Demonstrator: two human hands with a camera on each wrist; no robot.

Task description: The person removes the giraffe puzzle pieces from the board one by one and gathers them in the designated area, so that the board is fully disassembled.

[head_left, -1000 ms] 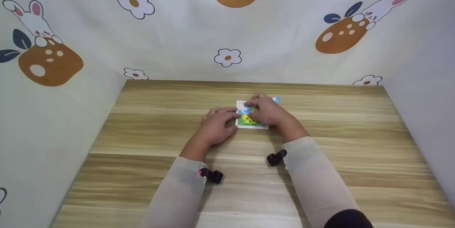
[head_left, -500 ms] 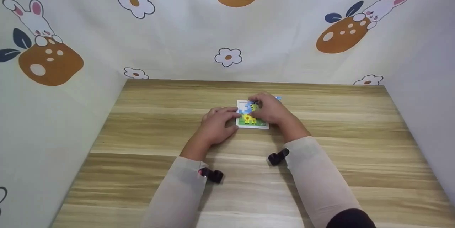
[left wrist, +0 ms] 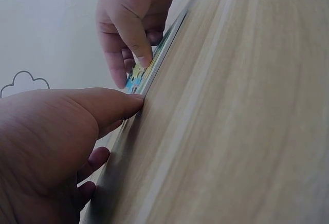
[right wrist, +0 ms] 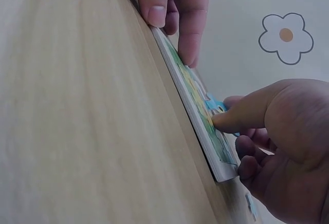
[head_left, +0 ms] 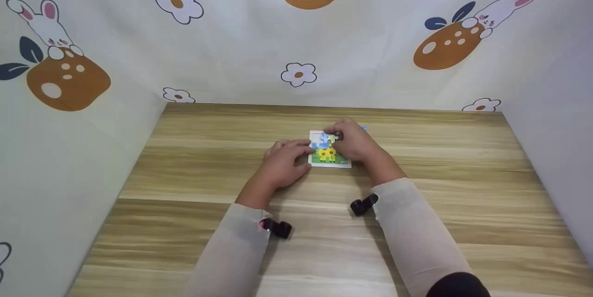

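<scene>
A small jigsaw puzzle board [head_left: 330, 166] with a white frame and a yellow giraffe picture lies flat on the table. My left hand [head_left: 283, 163] holds the board's left side, thumb at the near corner and fingertips on the left part. My right hand [head_left: 354, 142] pinches a blue and yellow puzzle piece [head_left: 331, 138] with the giraffe's head, over the upper right of the board. In the right wrist view this piece [right wrist: 219, 105] stands a little raised at the thumb tip. A pale gap shows at the board's upper left. Part of the right side is hidden by my right hand.
A loose blue puzzle piece [head_left: 364, 128] lies behind my right hand, mostly covered by it. The wooden table [head_left: 208, 148] ends at a patterned cloth wall [head_left: 241, 56] at the back, with walls at both sides.
My right hand has shifted slightly right, and the giraffe-head piece has come more into view, looking lifted or tilted. My left hand stays on the board.
</scene>
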